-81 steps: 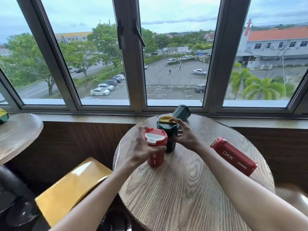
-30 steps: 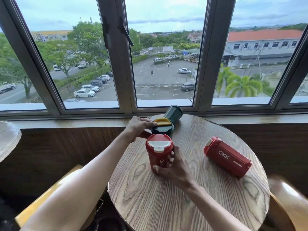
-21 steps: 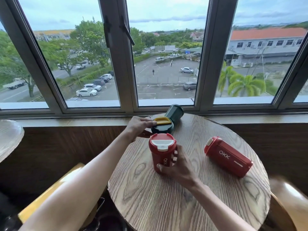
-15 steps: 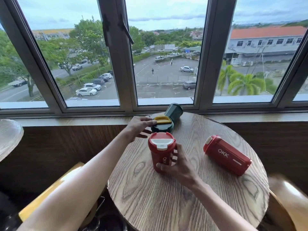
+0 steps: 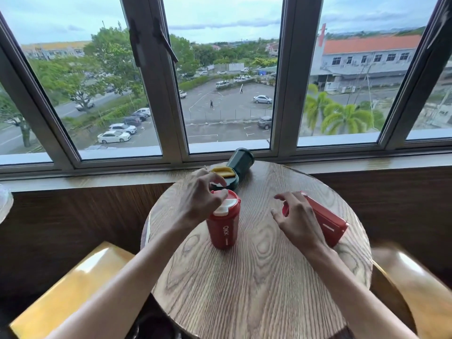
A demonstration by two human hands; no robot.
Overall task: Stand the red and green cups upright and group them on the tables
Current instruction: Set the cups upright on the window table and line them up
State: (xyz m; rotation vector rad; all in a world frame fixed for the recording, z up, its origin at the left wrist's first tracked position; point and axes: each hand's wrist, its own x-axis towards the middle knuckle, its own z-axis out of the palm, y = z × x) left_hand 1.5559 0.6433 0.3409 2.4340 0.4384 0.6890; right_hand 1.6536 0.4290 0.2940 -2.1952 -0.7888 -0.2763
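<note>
On the round wooden table (image 5: 256,289) a red cup (image 5: 223,226) with a white-tabbed lid stands upright near the middle. My left hand (image 5: 195,199) hovers at its lid with fingers apart, the thumb at the lid's rim. A second red cup (image 5: 327,221) lies on its side at the right. My right hand (image 5: 297,222) is spread just over its near end and holds nothing. At the table's far edge a dark green cup with a yellow lid (image 5: 223,176) stands upright. Another green cup (image 5: 241,159) lies tilted behind it against the sill.
The window sill (image 5: 97,178) and wood-panelled wall run close behind the table. Yellow-brown seats stand at the lower left (image 5: 73,285) and lower right (image 5: 415,277). The edge of another round table (image 5: 5,204) shows at the far left.
My left hand has left the yellow-lidded green cup and come to the upright red cup's lid. My right hand has let go of that red cup and moved right, over the lying red cup.
</note>
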